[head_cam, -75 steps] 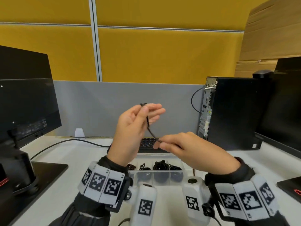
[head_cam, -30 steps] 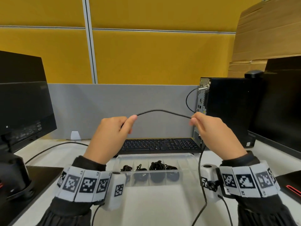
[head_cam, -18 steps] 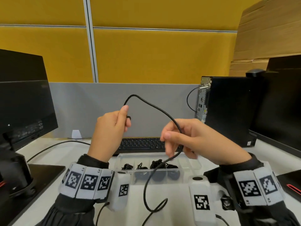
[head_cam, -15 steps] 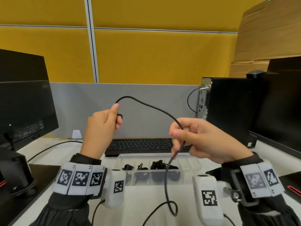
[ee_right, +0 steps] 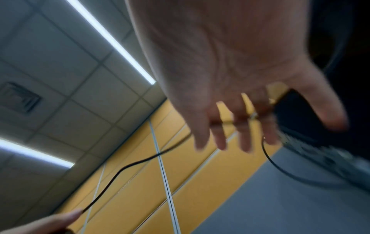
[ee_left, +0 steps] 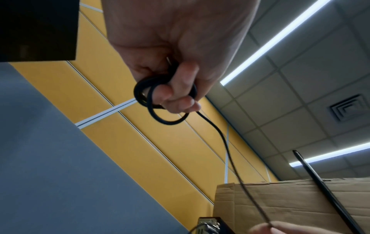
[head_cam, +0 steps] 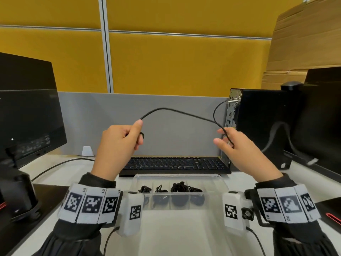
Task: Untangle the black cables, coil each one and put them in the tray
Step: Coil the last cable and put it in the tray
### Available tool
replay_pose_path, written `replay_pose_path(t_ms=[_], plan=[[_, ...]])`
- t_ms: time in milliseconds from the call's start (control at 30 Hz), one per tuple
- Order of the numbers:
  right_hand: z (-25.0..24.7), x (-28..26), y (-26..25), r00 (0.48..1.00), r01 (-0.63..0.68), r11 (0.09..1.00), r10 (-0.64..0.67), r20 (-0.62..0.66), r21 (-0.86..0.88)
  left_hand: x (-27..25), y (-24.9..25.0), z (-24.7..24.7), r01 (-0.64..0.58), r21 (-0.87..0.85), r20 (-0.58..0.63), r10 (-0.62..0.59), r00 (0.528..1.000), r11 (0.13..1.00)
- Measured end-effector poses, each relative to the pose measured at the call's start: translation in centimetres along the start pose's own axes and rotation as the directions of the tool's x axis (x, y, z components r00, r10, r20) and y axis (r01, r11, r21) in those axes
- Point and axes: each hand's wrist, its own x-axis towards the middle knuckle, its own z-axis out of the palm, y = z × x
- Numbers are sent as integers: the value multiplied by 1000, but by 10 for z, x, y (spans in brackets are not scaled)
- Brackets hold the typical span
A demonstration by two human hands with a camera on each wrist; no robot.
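A thin black cable (head_cam: 184, 112) arcs in the air between my two hands, above the keyboard. My left hand (head_cam: 137, 133) grips small wound loops of this cable (ee_left: 166, 98) between thumb and curled fingers. My right hand (head_cam: 221, 137) is held up at the right with its fingers straight and spread (ee_right: 236, 126). The cable (ee_right: 124, 169) runs across the back of those fingers without being pinched. The clear plastic tray (head_cam: 177, 176) lies on the desk below the hands. It holds several coiled black cables (head_cam: 179, 189) in its compartments.
A black keyboard (head_cam: 175, 163) lies behind the tray. A black PC tower (head_cam: 262, 126) with its own cable stands right of my right hand. Monitors stand at the left (head_cam: 27, 117) and right (head_cam: 324, 117). Cardboard (head_cam: 304, 43) leans at the back right.
My right hand has moved right and up and opened its fingers, letting the cable slide. The cable now spans wider between the hands, and its hanging tail is out of sight.
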Motion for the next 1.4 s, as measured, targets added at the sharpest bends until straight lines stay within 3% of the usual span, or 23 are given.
replay_pose_path(t_ms=[67, 200, 333, 500, 567, 633, 733, 833, 900, 1033, 1100, 1133, 1200, 1233, 1267, 1300, 1333, 1400], plan=[[-1, -8, -8, 1000, 16, 999, -15, 19, -42, -4, 6, 7, -27, 18, 20, 27, 999, 999], [5, -27, -42, 971, 238, 971, -237, -29, 11, -13, 17, 24, -55, 15, 127, 53, 990, 998], [19, -31, -54, 924, 375, 924, -379, 52, 73, -19, 27, 32, 96, -236, 326, -15, 945, 967], [19, -27, -51, 919, 392, 920, -392, -45, 11, -20, 38, 24, 298, -509, 459, -39, 887, 808], [16, -28, -50, 929, 369, 929, -368, 32, -29, -19, 41, 19, 343, -598, 471, -28, 882, 724], [13, -29, -48, 935, 300, 949, -273, 225, -96, -18, 40, 17, 353, -651, 464, -15, 886, 672], [12, -33, -49, 906, 227, 970, -176, 385, -90, -17, 38, 17, 336, -646, 452, -12, 892, 685], [13, -36, -56, 919, 187, 981, -194, 343, 56, -20, 38, 23, 301, -579, 449, -12, 893, 758], [15, -34, -60, 933, 140, 947, -224, 283, 289, -21, 39, 26, 277, -521, 437, -27, 899, 807], [12, -32, -64, 945, -24, 701, -216, 244, 712, -21, 37, 28, 250, -449, 385, -67, 921, 858], [8, -30, -61, 964, -93, 549, -158, 213, 830, -19, 38, 23, 300, -519, 388, -92, 917, 801], [8, -26, -56, 981, -47, 595, -124, 149, 802, -18, 41, 20, 342, -609, 399, -96, 912, 716], [13, -20, -43, 990, 129, 875, -144, -4, 467, -16, 48, 12, 377, -804, 390, -71, 918, 459], [16, -19, -41, 977, 204, 946, -213, 6, 252, -16, 51, 9, 351, -869, 354, -56, 933, 347], [21, -21, -42, 957, 264, 959, -274, 99, 104, -15, 52, 7, 302, -913, 300, -51, 953, 273], [25, -25, -46, 920, 317, 947, -318, 230, 41, -14, 51, 7, 242, -938, 237, -52, 970, 246], [27, -31, -53, 868, 366, 930, -355, 346, 37, -13, 48, 9, 184, -945, 176, -55, 983, 272], [23, -43, -69, 789, 432, 897, -424, 445, 89, -9, 39, 12, 106, -901, 94, -48, 994, 421]])
